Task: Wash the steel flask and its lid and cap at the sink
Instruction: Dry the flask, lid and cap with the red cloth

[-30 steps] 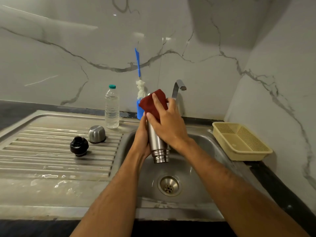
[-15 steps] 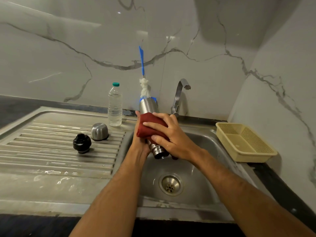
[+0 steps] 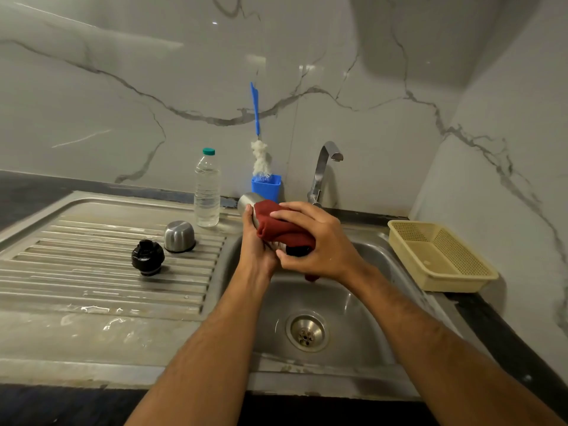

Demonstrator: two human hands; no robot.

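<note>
While left hand [image 3: 256, 250] grips steel flask [image 3: 247, 202] above sink [image 3: 362, 309], right hand [image 3: 319, 244] clamps red cloth [image 3: 276, 229] round it; flask probably wet, could slip and fall into sink.

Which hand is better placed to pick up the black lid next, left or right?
Left, probably. The lid lies on the drainboard on the left hand's side. The right hand presses the cloth on the flask, farther away.

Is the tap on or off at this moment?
Off. No stream of water falls from the spout of the tap into the sink below it.
</note>
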